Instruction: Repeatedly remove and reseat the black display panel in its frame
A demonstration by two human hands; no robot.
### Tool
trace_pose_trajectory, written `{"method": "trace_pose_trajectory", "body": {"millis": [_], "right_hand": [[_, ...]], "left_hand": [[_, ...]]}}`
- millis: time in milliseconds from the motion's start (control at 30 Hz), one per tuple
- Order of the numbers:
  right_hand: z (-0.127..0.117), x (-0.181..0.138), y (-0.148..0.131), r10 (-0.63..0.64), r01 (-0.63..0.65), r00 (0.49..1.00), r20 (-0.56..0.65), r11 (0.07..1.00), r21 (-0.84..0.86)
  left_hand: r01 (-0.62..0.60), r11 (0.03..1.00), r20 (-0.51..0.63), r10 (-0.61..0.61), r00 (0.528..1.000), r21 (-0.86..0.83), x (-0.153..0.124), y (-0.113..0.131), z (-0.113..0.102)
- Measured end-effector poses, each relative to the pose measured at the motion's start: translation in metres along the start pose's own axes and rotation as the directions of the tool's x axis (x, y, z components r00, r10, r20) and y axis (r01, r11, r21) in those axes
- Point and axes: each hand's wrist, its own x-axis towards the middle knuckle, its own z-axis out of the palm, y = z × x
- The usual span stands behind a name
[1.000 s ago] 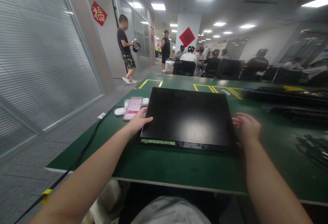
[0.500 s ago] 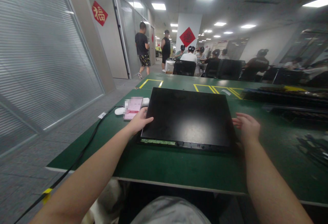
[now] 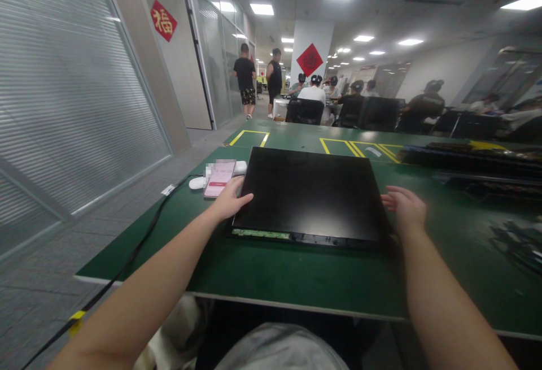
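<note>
A flat black panel (image 3: 311,195) lies on the green table (image 3: 296,274), with a green circuit strip showing along its near edge. My left hand (image 3: 231,200) grips the panel's left edge, thumb on top. My right hand (image 3: 404,209) rests against the panel's right edge, fingers curled round it.
A phone with a pink screen (image 3: 219,178) and a white object (image 3: 197,183) lie left of the panel. A black cable (image 3: 139,246) runs off the table's left edge. Dark flat items (image 3: 470,158) are stacked at the right. Several people sit and stand farther back.
Both hands and the panel stay nearly still. A person in black in the background has walked away down the corridor.
</note>
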Motion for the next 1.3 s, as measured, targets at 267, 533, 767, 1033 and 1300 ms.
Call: {"method": "trace_pose_trajectory", "body": {"millis": [267,533,767,1033,1300], "right_hand": [[0.002,-0.002,-0.002,0.067,-0.059,0.996,0.058,0.991,-0.121],[0.000,0.000,0.003,0.098,-0.075,0.992,0.073,0.960,-0.270],[-0.005,0.009,0.016,0.104,-0.050,0.988,0.113,0.915,-0.400],[-0.004,0.010,0.018,0.099,-0.038,0.987,0.125,0.907,-0.420],[-0.004,0.009,0.019,0.070,-0.003,0.988,0.139,0.904,-0.428]], "left_hand": [[0.134,0.988,0.040,-0.137,0.990,0.072,-0.001,-0.005,0.006],[0.153,0.982,0.044,-0.158,0.986,0.108,0.002,-0.006,0.013],[0.172,0.976,0.060,-0.181,0.982,0.136,0.005,-0.004,0.015],[0.135,0.980,0.077,-0.147,0.986,0.148,0.003,-0.005,0.017],[0.101,0.986,0.081,-0.113,0.990,0.136,0.002,-0.008,0.019]]}}
